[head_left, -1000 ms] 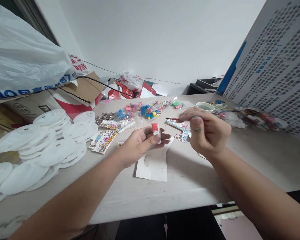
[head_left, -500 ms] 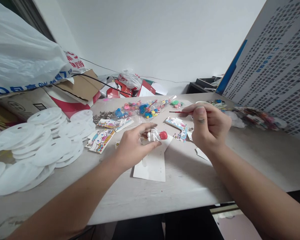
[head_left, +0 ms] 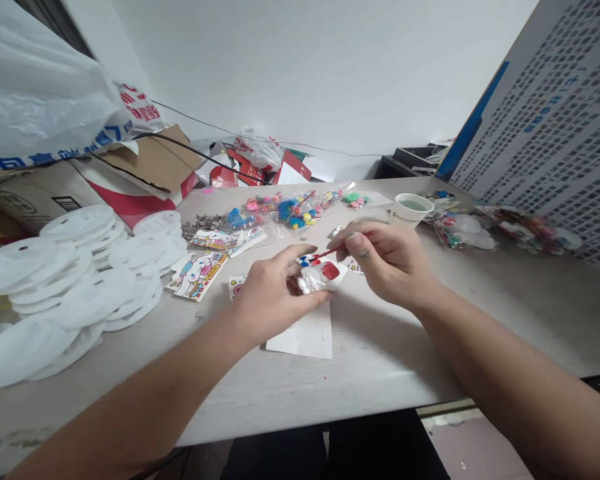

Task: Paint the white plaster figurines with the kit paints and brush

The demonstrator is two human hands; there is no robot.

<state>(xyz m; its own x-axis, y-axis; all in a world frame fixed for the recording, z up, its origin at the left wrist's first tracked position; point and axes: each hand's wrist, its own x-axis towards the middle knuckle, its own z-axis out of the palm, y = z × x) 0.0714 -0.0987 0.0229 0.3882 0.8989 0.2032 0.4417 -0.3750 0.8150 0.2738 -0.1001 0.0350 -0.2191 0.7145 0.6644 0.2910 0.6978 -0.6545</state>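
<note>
A small white figurine (head_left: 312,280) with a red-painted end sits between the thumb and fingers of my left hand (head_left: 265,290), held above a white sheet of card (head_left: 303,337). My right hand (head_left: 387,263) pinches a thin red paintbrush (head_left: 333,251), whose tip points left, just behind the figurine. Whether the tip touches anything cannot be made out. Small blue and red paint spots (head_left: 307,261) show behind the figurine, partly covered by it and by the brush. Beyond my right hand stands a paper cup (head_left: 410,208) holding liquid.
Stacks of white discs (head_left: 97,297) fill the left side, near printed cartoon cards (head_left: 200,273). Clear bags of colourful pieces (head_left: 295,212) lie at the back. More packets (head_left: 463,230) are at the right, before a tall printed board (head_left: 535,127). Cardboard boxes (head_left: 150,157) stand back left.
My right hand has moved left and slightly down, bringing the brush to the figurine and uncovering the paper cup. My left hand has tilted the figurine. The view has shifted slightly.
</note>
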